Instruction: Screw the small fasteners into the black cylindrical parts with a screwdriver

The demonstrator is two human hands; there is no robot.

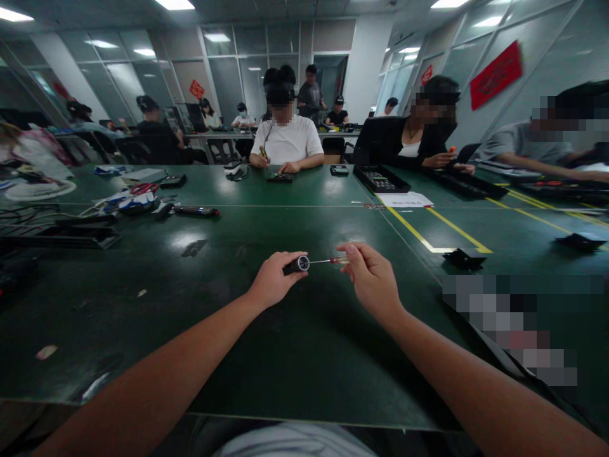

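Note:
My left hand grips a short black cylinder whose round, pale-rimmed end faces toward me and to the right. In my right hand is a screwdriver with a clear and red handle, pinched between thumb and fingers. Its thin metal shaft runs level to the left and its tip meets the rim or opening of the cylinder; which of the two I cannot tell. Both hands are held over the green tabletop, near its middle.
Left lie a dark pen-like tool, gloves with red-handled pliers or scissors, cables and a black tray. Right are a black bracket, a parts tray and a paper sheet. A person works opposite; others sit around.

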